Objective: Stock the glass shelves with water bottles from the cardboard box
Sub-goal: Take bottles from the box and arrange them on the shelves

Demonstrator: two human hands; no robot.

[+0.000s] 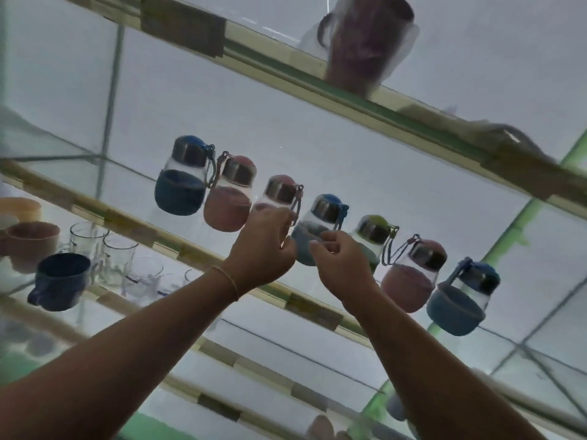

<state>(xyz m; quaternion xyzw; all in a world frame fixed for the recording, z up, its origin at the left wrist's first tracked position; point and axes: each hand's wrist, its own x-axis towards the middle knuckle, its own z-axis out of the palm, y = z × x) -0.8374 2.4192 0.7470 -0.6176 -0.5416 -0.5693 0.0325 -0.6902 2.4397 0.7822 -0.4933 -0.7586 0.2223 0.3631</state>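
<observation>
From the head camera, tilted steeply upward, a row of seven small water bottles is standing along the middle glass shelf [317, 308]. The person is reaching up with both arms. The left hand [265, 246] is sitting in front of the third bottle, a pink-capped bottle [279, 192], its fingers curled against the lower body; whether they are actually gripping it is blurred. The right hand [341, 265] is lying against the fourth, a blue-capped bottle [325, 214], fingers loosely bent at its sleeve, and I cannot tell if it is pinching or only nudging.

With seven bottles already lined up, this shelf is looking largely stocked, and the hands seem to be straightening the row rather than adding to it. How many bottles are remaining is impossible to judge, since the cardboard box is nowhere in this view.

Motion blur is softening everything. The upper shelf is carrying a dark wrapped jug [365, 42], cut off at the top. Glass mugs [120, 258] and a blue cup [60, 281] are sitting lower left.
</observation>
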